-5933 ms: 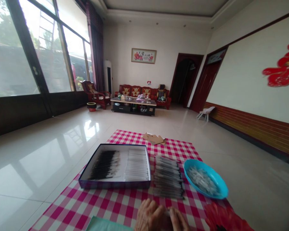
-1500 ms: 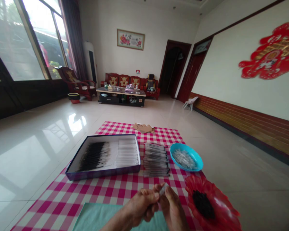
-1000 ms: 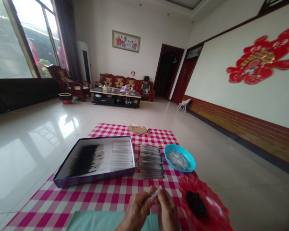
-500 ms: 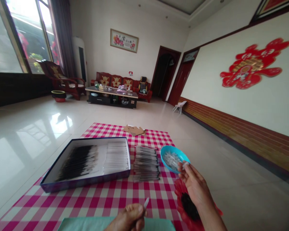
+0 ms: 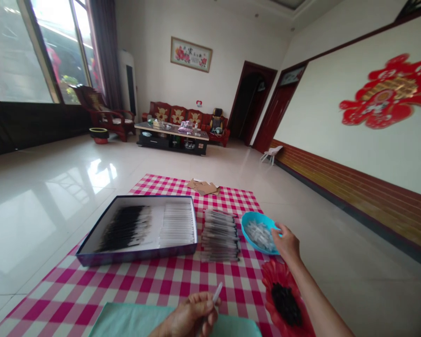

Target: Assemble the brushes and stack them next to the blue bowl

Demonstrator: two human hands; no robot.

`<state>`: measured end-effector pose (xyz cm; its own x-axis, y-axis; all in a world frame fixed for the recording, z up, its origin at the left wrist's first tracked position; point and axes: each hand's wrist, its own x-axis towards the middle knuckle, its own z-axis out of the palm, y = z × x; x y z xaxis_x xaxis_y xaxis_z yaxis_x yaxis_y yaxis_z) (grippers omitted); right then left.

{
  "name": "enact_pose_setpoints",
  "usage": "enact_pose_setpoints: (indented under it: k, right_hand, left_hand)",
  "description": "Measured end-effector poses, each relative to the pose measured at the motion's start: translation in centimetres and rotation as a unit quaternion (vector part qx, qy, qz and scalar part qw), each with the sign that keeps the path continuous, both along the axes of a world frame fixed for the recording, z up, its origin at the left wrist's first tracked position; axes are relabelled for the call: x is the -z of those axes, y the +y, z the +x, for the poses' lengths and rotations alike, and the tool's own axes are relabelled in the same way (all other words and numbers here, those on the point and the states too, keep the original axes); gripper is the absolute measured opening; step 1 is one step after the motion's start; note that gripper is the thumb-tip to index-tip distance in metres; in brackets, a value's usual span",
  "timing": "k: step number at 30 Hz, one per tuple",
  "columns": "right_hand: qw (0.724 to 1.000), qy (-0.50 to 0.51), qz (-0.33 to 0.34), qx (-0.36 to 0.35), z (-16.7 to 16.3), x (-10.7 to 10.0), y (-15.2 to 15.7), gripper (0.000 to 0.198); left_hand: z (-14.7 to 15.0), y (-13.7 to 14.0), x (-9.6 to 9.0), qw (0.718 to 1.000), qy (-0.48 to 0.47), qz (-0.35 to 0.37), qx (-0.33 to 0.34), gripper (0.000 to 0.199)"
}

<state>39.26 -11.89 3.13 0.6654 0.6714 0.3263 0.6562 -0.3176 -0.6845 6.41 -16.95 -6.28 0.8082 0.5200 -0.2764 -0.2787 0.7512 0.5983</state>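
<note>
My left hand [image 5: 196, 311], low in the middle, is closed round a slim pen [image 5: 217, 292] whose translucent pale end points up and away. Most of the pen is hidden by the fingers. At the right rim of a blue bowl [image 5: 246, 238] is my right hand [image 5: 286, 241], fingers bent together; what they pinch, if anything, does not show. Small clear plastic pieces [image 5: 260, 234], resembling pen caps, fill the bowl. Left of it lies a row of pens [image 5: 220, 236]. A shallow box [image 5: 136, 258] holds black-ended slim parts [image 5: 124, 227] and clear tubes [image 5: 177, 224].
Beside my right forearm sits a red flower-shaped dish [image 5: 275, 316] holding small black pieces [image 5: 286, 303]. A green cloth [image 5: 126, 320] lies at the near edge of the checked tablecloth [image 5: 154, 285]. Brown cardboard pieces [image 5: 205, 187] lie at its far end.
My right hand has moved from above the bowl's near side to its right rim; the small clear piece at its fingertips no longer shows. My left hand keeps the pen, now tilted more upright.
</note>
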Motion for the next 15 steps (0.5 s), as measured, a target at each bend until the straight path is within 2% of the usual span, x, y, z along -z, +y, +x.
enact_pose_setpoints:
  k: [3, 4, 6, 8, 10, 12, 15]
  right_hand:
    - [0.996, -0.011, 0.021, -0.085, -5.5, 0.7, -2.6, 0.031]
    - [0.989, -0.018, 0.041, -0.141, -7.6, 1.5, -3.6, 0.031]
    - [0.973, -0.015, 0.059, -0.221, -11.7, 3.6, -5.6, 0.030]
    - [0.966, -0.012, 0.074, -0.247, -14.7, 6.1, -7.0, 0.029]
    - [0.959, -0.010, 0.097, -0.267, -16.3, 8.6, -7.7, 0.029]
    - [0.957, -0.012, 0.110, -0.270, -16.4, 10.6, -7.9, 0.028]
    - [0.960, 0.006, 0.127, -0.251, -15.7, 12.3, -7.8, 0.028]
  left_hand:
    - [0.2, 0.1, 0.3, 1.000, -0.007, -0.014, -0.013, 0.041]
    - [0.4, 0.1, 0.4, 1.000, -0.012, -0.015, -0.016, 0.042]
    - [0.6, 0.0, 0.9, 1.000, -0.016, -0.005, -0.017, 0.044]
    - [0.6, -0.2, 1.2, 1.000, -0.012, 0.023, -0.015, 0.043]
    - [0.1, -0.2, 0.8, 0.997, -0.005, 0.074, -0.011, 0.038]
    - [-1.0, 0.4, -0.6, 0.988, 0.014, 0.152, -0.010, 0.034]
    - [-3.5, 3.3, -3.9, 0.946, 0.094, 0.308, -0.044, 0.031]
